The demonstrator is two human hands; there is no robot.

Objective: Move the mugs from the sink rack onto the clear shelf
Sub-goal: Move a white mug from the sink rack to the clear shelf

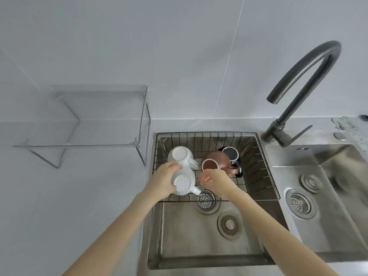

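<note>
Several mugs lie upside down or on their sides in the wire sink rack (264, 172). My left hand (162, 181) is wrapped around the near white mug (184, 185), whose handle points right. A second white mug (180, 155) rests just behind it. To the right are a brown mug (214, 163) on its side and a dark blue mug (231, 153) behind it. My right hand (214, 179) hovers beside the brown mug's rim with fingers loosely curled and nothing in them. The clear shelf (95, 116) stands on the counter to the left with nothing on it.
The rack hangs across the back of the left steel sink basin (199, 236), above its drain. A dark curved faucet (304, 80) rises at the right, between the two basins. A second basin (328, 196) lies at the right. Grey counter (59, 196) spreads left of the sink.
</note>
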